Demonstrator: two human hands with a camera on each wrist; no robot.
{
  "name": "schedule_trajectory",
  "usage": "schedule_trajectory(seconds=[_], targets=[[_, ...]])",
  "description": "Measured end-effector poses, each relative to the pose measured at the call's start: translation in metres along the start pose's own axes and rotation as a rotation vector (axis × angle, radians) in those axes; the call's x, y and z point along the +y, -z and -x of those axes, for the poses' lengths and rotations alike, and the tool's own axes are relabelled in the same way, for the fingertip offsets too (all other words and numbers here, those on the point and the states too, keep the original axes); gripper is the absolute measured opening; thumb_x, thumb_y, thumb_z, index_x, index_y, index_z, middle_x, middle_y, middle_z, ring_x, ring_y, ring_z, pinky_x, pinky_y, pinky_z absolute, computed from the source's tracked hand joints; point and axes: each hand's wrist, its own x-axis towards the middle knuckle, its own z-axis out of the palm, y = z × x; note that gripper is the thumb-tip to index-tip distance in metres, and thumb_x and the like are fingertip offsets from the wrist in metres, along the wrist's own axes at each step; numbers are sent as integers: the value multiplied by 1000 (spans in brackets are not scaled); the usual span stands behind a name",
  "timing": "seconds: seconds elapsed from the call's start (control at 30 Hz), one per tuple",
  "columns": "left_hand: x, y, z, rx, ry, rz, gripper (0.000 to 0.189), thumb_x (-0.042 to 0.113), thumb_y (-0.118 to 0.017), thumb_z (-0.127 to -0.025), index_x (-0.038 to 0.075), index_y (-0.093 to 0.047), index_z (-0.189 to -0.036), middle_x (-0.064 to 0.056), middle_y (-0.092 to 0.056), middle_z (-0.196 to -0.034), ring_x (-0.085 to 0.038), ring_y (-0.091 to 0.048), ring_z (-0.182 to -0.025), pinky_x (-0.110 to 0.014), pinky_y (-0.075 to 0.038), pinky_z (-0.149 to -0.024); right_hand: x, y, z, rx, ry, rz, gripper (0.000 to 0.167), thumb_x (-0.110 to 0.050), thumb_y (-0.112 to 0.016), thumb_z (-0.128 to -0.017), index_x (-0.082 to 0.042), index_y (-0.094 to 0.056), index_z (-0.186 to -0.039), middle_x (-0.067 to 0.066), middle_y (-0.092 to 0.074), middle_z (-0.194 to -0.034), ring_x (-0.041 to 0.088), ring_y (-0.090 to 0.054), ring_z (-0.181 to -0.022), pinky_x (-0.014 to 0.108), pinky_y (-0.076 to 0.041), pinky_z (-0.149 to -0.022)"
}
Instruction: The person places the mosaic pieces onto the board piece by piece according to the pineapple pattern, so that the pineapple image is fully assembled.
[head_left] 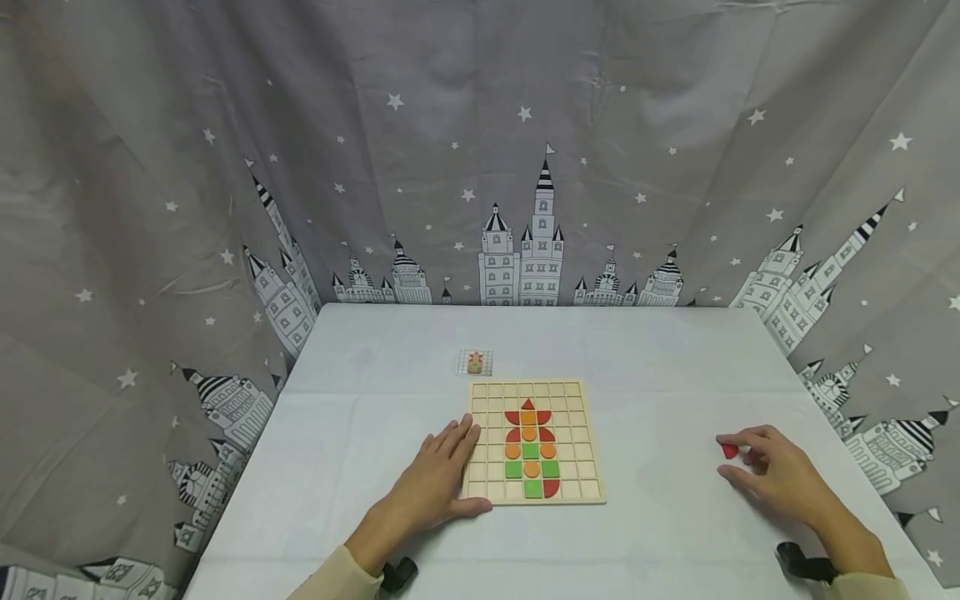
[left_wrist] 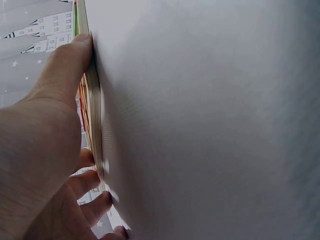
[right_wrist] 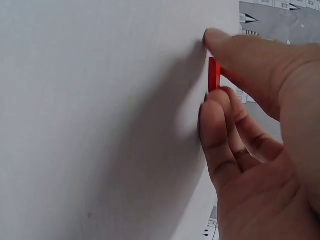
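A square wooden grid board (head_left: 592,483) lies on the white table, with flat red, orange and green pieces set in a figure down its middle. My left hand (head_left: 438,471) rests at the board's left side, fingers along the left edge and thumb at the near left corner; the left wrist view shows the thumb (left_wrist: 75,52) on the board's side. Far to the right, my right hand (head_left: 780,471) reaches low over the table around a small red piece (head_left: 730,451). That red piece (right_wrist: 214,74) sits by the fingertips, with the thumb apart from it in the head view.
A small picture card (head_left: 476,362) with a similar coloured figure lies just beyond the board's far left corner. A grey curtain (head_left: 465,125) with stars and castles hangs behind and beside the white table (head_left: 652,367). A dark strap device (head_left: 806,562) sits at my right wrist.
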Motion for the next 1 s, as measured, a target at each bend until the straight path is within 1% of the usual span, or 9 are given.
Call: schedule_trajectory(seconds=[0.1,0.2,0.33,0.5,0.63,0.7,0.8,0.9,1.0], targets=[[0,-1,0,-2,0,1,120,70,-89,-96,2,-37,-181,-20,-32,-193,-46,-35,-178,-73,-39,-139,-3,-2,1,14,24,-26,33,-10,-99,-92,-9,-89,-123,7,-77,-112,0,-59,-87,16,-59,-76],[0,-1,1,-5,0,0,120,70,-88,-96,2,-37,-182,-20,-31,-193,-46,-34,-178,-73,-39,-139,-5,-5,2,39,60,-43,29,-3,-99,-90,-10,-91,-117,1,-79,-106,-8,-57,-84,16,-60,-76],[0,-1,1,-8,2,2,121,71,-88,-96,2,-36,-182,-20,-31,-193,-46,-34,-178,-73,-38,-139,-8,-11,2,77,110,-51,26,-3,-100,-88,-12,-90,-110,-5,-77,-99,-9,-56,-81,17,-58,-73],[-1,-2,2,-5,0,7,121,70,-88,-96,2,-37,-181,-20,-31,-193,-46,-34,-178,-74,-38,-139,-14,-22,-1,122,195,-51,23,-5,-101,-87,-14,-86,-102,-12,-73,-90,-9,-54,-79,20,-54,-67],[-1,-2,1,-4,1,8,120,70,-88,-96,2,-37,-181,-20,-31,-193,-47,-34,-178,-73,-38,-139,-25,-27,-5,130,249,-34,23,-7,-101,-88,-17,-83,-98,-16,-70,-88,-10,-53,-79,23,-54,-66],[-1,-2,1,-5,1,5,120,70,-88,-96,2,-37,-181,-20,-31,-193,-46,-34,-178,-73,-38,-139,-33,-28,-7,117,264,-23,23,-7,-101,-88,-19,-83,-97,-17,-70,-88,-10,-55,-79,23,-56,-67],[-1,-2,1,-6,1,1,120,71,-88,-96,3,-37,-182,-19,-31,-193,-46,-34,-178,-73,-38,-139,-45,-28,-11,64,286,-21,22,-8,-100,-90,-19,-83,-98,-16,-72,-91,-8,-58,-81,25,-58,-69],[-2,-1,1,-4,-4,-3,120,71,-87,-97,3,-37,-182,-20,-31,-193,-46,-34,-178,-72,-39,-139,-56,-28,-16,2,291,-26,22,-7,-99,-90,-18,-83,-100,-15,-73,-93,-7,-61,-83,25,-61,-72],[-2,-1,0,-6,-5,-7,120,71,-87,-97,3,-37,-182,-19,-30,-193,-46,-33,-179,-72,-39,-139,-65,-30,-21,-63,266,-22,19,-8,-98,-93,-18,-83,-101,-14,-73,-94,-5,-61,-84,25,-61,-74]])
